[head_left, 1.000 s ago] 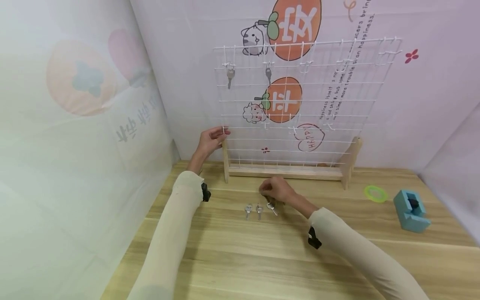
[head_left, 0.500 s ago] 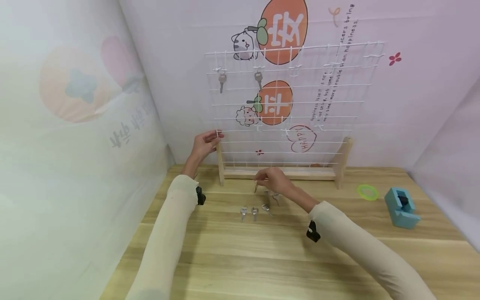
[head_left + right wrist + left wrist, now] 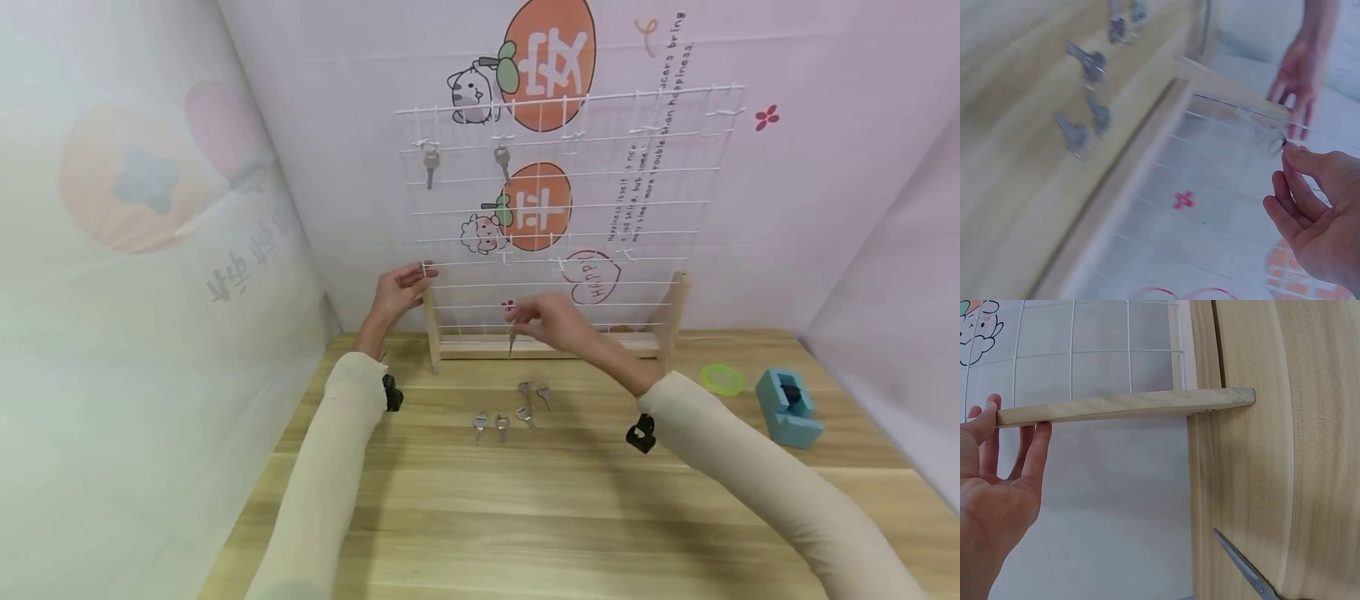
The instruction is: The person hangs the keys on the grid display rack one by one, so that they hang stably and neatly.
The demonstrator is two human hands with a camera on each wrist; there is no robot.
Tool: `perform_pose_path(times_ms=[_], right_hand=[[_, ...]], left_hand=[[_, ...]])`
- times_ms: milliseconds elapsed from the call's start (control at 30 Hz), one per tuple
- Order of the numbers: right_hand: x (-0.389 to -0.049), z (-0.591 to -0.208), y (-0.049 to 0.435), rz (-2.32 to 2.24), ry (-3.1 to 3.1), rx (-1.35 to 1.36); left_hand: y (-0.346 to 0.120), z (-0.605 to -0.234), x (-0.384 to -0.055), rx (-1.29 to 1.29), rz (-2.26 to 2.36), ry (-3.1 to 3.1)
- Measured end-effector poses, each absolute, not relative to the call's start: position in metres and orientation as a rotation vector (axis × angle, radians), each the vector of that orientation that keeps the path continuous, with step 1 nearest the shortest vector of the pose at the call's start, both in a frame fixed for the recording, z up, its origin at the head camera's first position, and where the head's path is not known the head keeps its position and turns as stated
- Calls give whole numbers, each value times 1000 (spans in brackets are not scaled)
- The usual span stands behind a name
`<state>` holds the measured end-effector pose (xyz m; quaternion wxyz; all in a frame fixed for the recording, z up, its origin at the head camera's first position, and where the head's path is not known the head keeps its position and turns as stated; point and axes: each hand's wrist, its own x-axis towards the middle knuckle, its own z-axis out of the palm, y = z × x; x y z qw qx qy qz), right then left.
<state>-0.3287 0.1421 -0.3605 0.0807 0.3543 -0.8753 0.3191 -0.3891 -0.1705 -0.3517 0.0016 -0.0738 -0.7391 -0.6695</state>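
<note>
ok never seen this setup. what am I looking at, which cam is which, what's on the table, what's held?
No machine here: a person works with two bare hands and wears three cameras. The wide picture comes from the head camera, looking down at a wooden table. The other two come from the wrists.

A white wire grid stands in a wooden stand, with two keys hanging near its top left. The left hand rests against the stand's left post, fingers straight.

The right hand pinches a key in front of the grid; that is the only grip on anything. Five loose keys lie on the table. At the right are a green ring and a blue block.
</note>
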Motion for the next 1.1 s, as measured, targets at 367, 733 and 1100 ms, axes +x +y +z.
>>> perform_pose_path(times_ms=[367,733,1100], right_hand=[[-332,-277,162,887,-2548,964],[-329,-207,192,855,-2483,805],[-324,-165,216,885,-2475,613]], left_hand=[[-171,-364,-401,-191,-1983,-2371],[-176,-370,-401,-201,-1969,-2375],[-175,-373,-403,-238,-2002,-2339]])
